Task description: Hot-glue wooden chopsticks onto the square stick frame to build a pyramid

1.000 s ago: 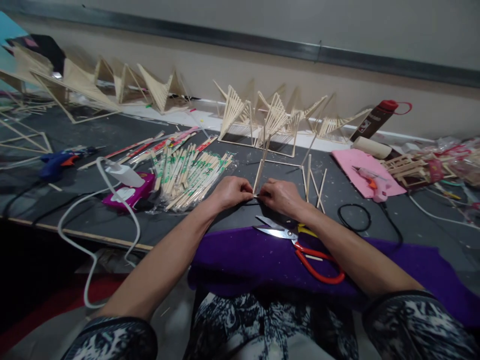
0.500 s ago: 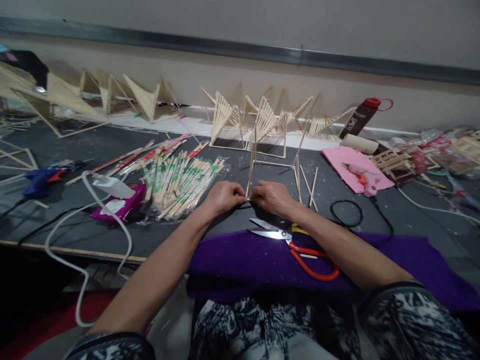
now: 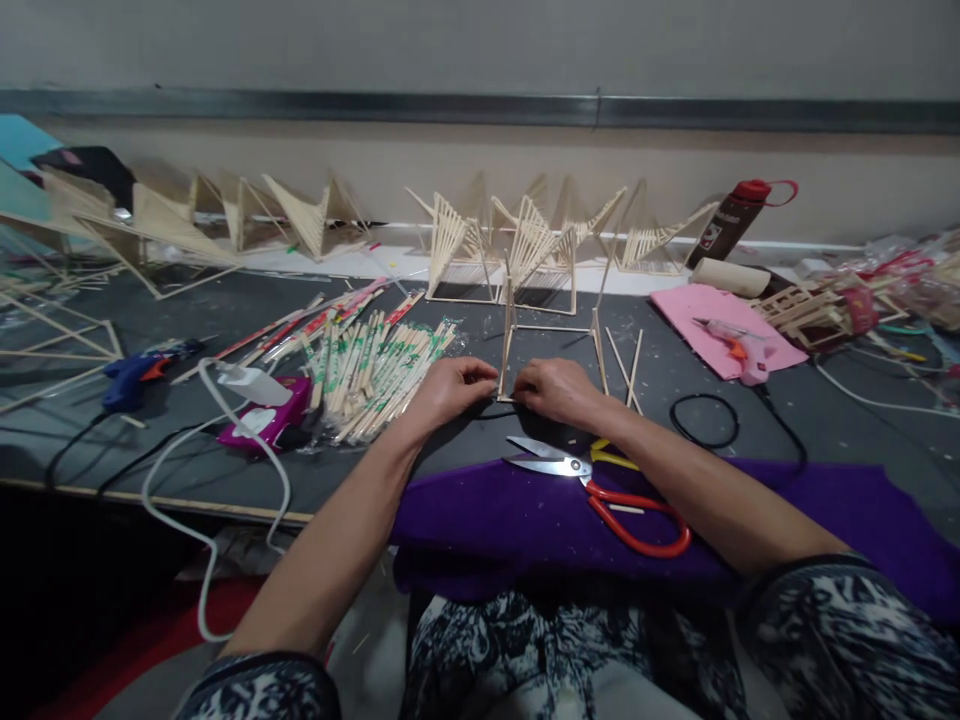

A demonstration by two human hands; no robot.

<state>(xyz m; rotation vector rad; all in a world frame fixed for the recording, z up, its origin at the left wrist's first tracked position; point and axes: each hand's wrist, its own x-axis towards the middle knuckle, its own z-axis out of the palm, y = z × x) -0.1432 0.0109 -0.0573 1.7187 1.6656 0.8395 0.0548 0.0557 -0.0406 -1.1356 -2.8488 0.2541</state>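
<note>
A small frame of thin wooden sticks (image 3: pixel 553 328) stands on the dark table in front of me. My left hand (image 3: pixel 456 388) is beside its near left corner, thumb and forefinger slightly apart, with nothing seen between them. My right hand (image 3: pixel 556 388) is closed at the frame's near side, fingers pinched on a wooden stick (image 3: pixel 508 400) that runs from that corner; the hand hides most of it. Scissors (image 3: pixel 637 538) with red handles lie just below, blades parted, partly on a purple cloth (image 3: pixel 465 520). Yellow handles (image 3: pixel 611 455) show beside them, partly under my right forearm.
Packs of chopsticks (image 3: pixel 375 385) lie left, near a purple power block (image 3: pixel 266 425) with a white cable and a blue glue gun (image 3: pixel 135 378). Finished stick models (image 3: pixel 536 250) line the wall. Right are loose sticks (image 3: pixel 626 365), a pink glue gun (image 3: pixel 750 362) and a bottle (image 3: pixel 724 225).
My left thumb and forefinger have parted and drawn slightly away from the frame's corner. My right hand stays at the near stick. The whole view has shifted slightly.
</note>
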